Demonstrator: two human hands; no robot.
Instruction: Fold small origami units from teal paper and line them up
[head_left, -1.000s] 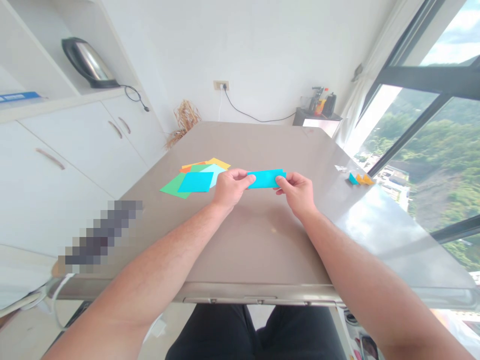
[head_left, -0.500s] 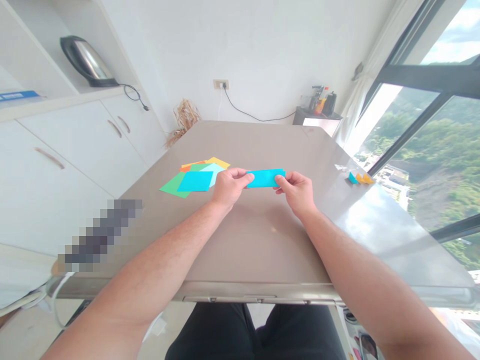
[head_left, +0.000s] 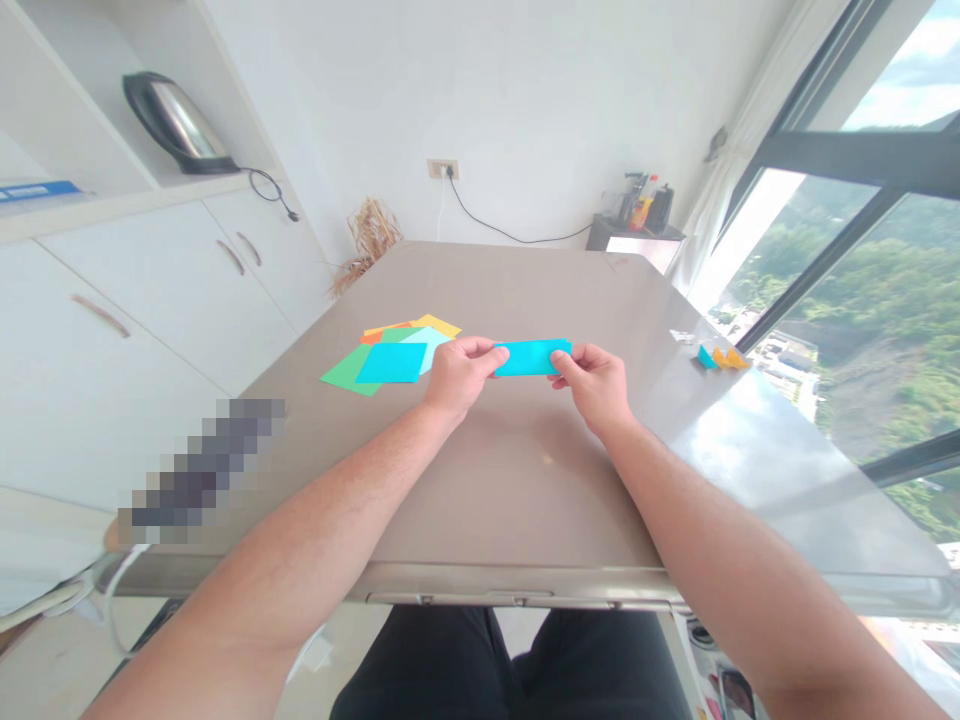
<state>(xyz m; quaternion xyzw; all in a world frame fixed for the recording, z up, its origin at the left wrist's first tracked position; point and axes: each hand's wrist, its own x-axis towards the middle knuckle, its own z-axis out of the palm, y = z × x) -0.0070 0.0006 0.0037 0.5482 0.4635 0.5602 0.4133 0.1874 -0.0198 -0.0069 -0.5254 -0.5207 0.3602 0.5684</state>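
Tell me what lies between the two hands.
In the head view, blue paper spans the gap from left hand to right hand, pinched near both ends.

Smooth, matt paper in the blue strip (head_left: 531, 358), matt paper again across the loose sheets (head_left: 392, 363)! The worktop (head_left: 517, 490) shines glossy and smooth; the kettle (head_left: 184, 122) gleams metallic, its black base (head_left: 214, 168) plastic-looking.

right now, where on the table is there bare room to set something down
The tabletop is bare between the forearms, from the held blue paper to the near edge, and beyond that paper to the far edge. Another patch lies between the right hand and small folded pieces. It is crowded where coloured sheets overlap beside the left hand.
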